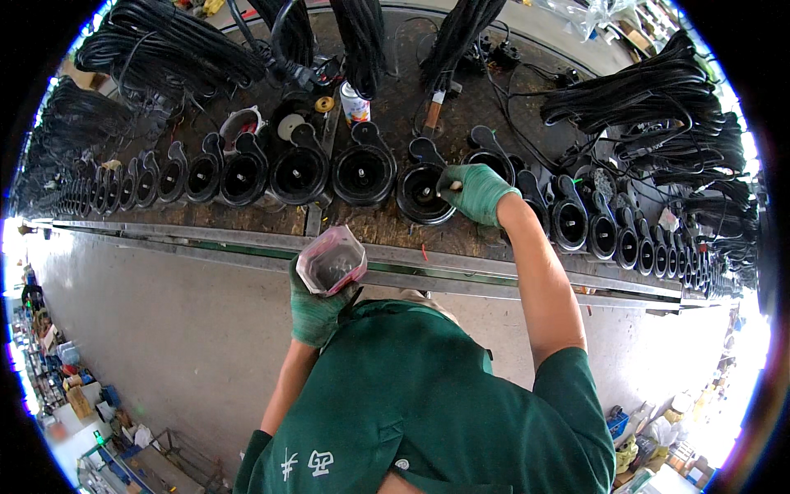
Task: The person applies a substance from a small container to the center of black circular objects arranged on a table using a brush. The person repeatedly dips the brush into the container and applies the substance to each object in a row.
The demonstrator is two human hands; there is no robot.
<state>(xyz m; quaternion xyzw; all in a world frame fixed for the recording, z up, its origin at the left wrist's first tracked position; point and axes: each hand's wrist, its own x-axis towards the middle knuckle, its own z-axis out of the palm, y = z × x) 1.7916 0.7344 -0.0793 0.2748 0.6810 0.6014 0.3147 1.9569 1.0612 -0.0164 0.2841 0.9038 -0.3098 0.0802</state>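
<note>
My left hand point(315, 313), in a green glove, is wrapped round a small cut-open plastic container point(350, 281) with pinkish walls. Small greyish pieces lie in its bottom, too small to name. Over the bench, my right hand point(481, 196), also gloved in green, has its fingertips pinched at the right side of a round black housing point(415, 216). A pale spot shows at those fingertips; what they hold, if anything, I cannot make out. Inside this housing stands a short metal post point(427, 191). Another black housing point(364, 198) of the same kind sits just to its left.
Similar housings line the bench's front edge point(461, 262) both ways. Behind them lie bundled black cables point(634, 90), a spray can point(355, 105), a brush point(433, 114), a yellow ring point(324, 104) and a white-rimmed cup point(240, 123). Loose leads run across the bench's right side.
</note>
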